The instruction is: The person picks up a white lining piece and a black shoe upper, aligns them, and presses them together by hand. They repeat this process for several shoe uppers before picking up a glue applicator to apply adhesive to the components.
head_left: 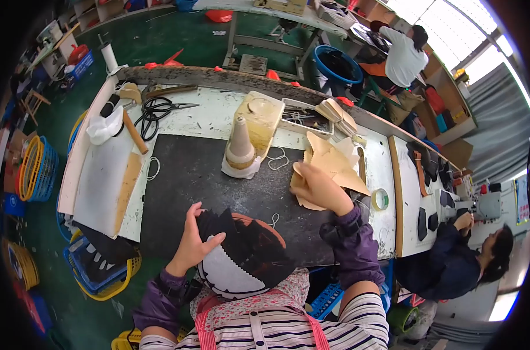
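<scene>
My left hand (195, 240) grips the edge of a bundle of black zigzag-edged pieces (250, 256) at my lap, thumb on top. A white-faced piece (229, 269) and a brown curved edge (262, 226) show in that bundle. My right hand (322, 188) is over the tan cut pieces (329, 158) on the right of the table, its fingers curled onto them; the fingertips are partly hidden. Between the hands and farther off stands a cream cone-topped bottle (240, 144) on white wrapping, against a yellowish box (259, 114).
A black mat (180, 192) covers the table's middle. Scissors (158, 111), a wooden-handled tool (134, 132) and a white board (98, 189) lie left. A tool tray (300, 119) and a tape roll (380, 199) are right. Co-workers sit at the far right (404, 58) and near right (446, 265).
</scene>
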Available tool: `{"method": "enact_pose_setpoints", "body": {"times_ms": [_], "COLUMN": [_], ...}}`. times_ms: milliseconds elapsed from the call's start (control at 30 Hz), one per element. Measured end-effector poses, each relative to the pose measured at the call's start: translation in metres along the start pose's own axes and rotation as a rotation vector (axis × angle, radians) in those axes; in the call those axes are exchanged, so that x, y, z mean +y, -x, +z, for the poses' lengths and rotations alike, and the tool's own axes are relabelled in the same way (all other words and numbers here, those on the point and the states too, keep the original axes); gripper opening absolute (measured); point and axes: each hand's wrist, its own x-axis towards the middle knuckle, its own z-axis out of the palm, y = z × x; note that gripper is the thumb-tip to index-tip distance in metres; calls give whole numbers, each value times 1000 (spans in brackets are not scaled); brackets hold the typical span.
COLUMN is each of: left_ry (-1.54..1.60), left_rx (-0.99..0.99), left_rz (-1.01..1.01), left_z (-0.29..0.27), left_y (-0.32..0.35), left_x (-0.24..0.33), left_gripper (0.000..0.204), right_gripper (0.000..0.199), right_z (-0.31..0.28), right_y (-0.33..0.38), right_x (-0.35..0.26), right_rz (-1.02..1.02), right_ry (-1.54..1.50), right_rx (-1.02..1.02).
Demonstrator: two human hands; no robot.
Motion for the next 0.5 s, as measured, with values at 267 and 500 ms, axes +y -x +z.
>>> {"method": "enact_pose_setpoints", "body": {"times_ms": [267, 500], "left_ry": [-265, -46], "left_rx": [-118, -218], "left_rz": [322, 373], "left_z": [-12, 21], "left_y": [-108, -175], "left_x": [33, 5], "left_gripper": [93, 102], "right_gripper": [28, 12], "right_z": [24, 47], "right_y": [-151, -148], "right_x": [-75, -71], "right_rz": [-140, -109], "right_ry": [-873, -1397], "right_rx": [238, 431]}}
